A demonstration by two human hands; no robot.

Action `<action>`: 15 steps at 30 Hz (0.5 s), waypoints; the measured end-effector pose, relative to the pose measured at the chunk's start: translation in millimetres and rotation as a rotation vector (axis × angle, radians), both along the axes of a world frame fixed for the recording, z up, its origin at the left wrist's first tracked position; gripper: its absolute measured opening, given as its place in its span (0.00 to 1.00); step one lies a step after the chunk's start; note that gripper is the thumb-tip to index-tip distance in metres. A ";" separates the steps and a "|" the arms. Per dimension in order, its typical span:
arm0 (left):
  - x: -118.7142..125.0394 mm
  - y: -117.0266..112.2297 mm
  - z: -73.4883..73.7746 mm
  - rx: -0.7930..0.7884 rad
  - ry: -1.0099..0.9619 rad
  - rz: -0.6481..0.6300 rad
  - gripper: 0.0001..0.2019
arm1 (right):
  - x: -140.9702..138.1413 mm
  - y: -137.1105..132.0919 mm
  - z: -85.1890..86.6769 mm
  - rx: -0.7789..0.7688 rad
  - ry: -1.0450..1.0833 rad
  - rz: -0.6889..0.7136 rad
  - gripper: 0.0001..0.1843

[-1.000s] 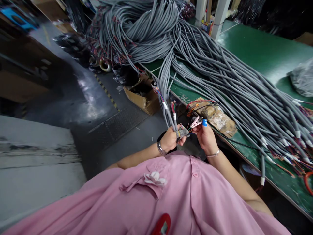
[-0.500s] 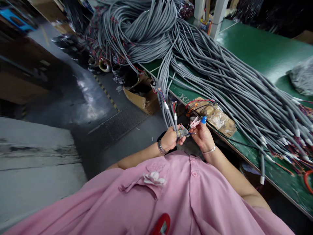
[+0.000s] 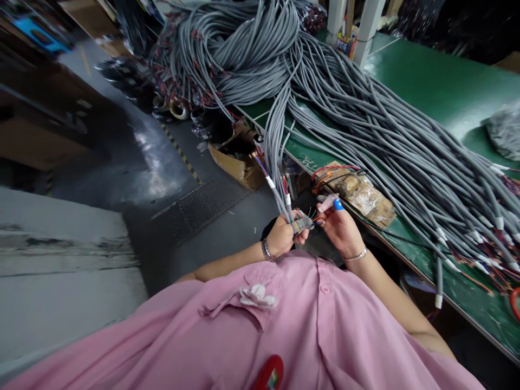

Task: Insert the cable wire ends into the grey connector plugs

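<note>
My left hand (image 3: pixel 281 236) is closed around the ends of several grey multi-core cables (image 3: pixel 280 196). A grey knit cover (image 3: pixel 301 224) with a yellow band sits over its thumb. Thin coloured wires (image 3: pixel 314 218) fan out of a cable end beyond that thumb, towards my right hand (image 3: pixel 340 231). The right thumb wears a blue tip cover (image 3: pixel 338 204). At the right thumb and fingertips is a small pale pink clip-like piece (image 3: pixel 326 203), blurred. The right fingers are close to the wire ends; whether they touch is unclear. Two other cable ends with white bands stand up above my left hand.
A large pile of grey cables (image 3: pixel 390 124) covers much of the green table (image 3: pixel 422 76). A taped brown block (image 3: pixel 363 200) lies at the near table edge with red and black wires. Below stands an open cardboard box (image 3: pixel 233 165). A white post (image 3: pixel 368 32) rises behind.
The pink piece has turned slightly and blurred, and my right hand has shifted a little right and down. The upright cable ends have swung a little left and down. My left hand keeps its hold.
</note>
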State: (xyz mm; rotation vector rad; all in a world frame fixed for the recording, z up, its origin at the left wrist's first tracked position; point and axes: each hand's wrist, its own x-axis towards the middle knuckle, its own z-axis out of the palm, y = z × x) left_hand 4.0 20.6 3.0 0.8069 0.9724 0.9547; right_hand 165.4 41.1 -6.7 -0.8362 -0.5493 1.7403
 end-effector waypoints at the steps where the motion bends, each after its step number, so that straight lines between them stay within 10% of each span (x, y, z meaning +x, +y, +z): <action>1: 0.9 -1.5 0.1 0.013 0.004 0.018 0.16 | -0.2 -0.9 1.7 0.011 -0.020 -0.014 0.16; 15: 13.8 0.2 2.4 0.025 0.063 0.109 0.18 | 0.5 5.5 -0.6 -0.054 0.044 -0.136 0.15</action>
